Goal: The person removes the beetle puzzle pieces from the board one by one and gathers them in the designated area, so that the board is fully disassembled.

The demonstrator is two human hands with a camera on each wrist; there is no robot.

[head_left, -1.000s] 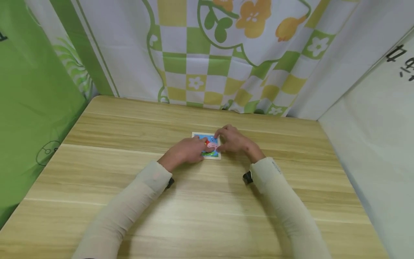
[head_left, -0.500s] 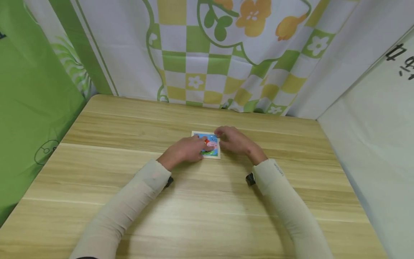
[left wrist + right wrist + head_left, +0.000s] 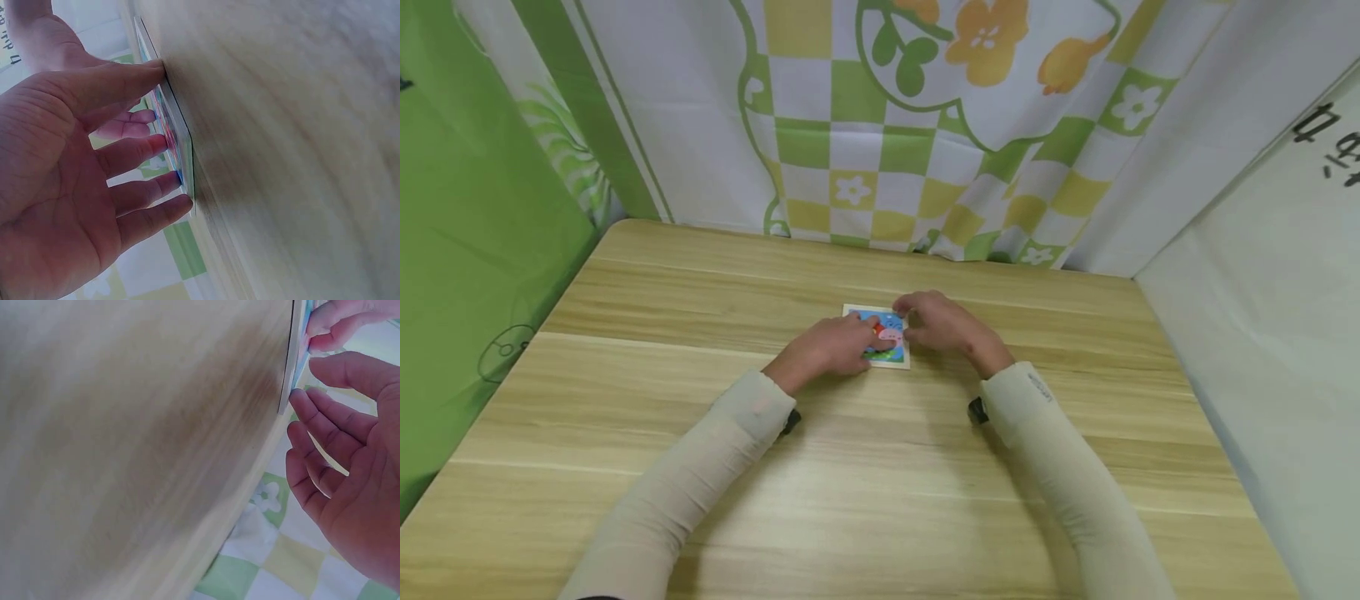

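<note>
A small flat picture board [image 3: 892, 356] with a pale border lies on the table, showing a pink cartoon pig on blue. My left hand [image 3: 842, 344] rests over its left part with fairly straight fingers. In the left wrist view, the left thumb [image 3: 140, 76] touches one edge and the other fingertips touch the picture side. At the board's right edge is my right hand [image 3: 942, 323], its fingers loosely bent. The right wrist view has the right index fingertip [image 3: 299, 399] at the board's corner and the thumb just above its face. Much of the picture is covered.
The board lies on a wood-grain table [image 3: 880, 492]. A green, yellow and white checked curtain [image 3: 880, 150] hangs along the far edge. Green cloth [image 3: 482, 233] borders the left side, and a white sheet with dark writing [image 3: 1270, 250] stands at the right.
My right thumb and fingers drew slightly away from the board's right edge, then came back a little to the left. My left hand has stayed almost still on the board.
</note>
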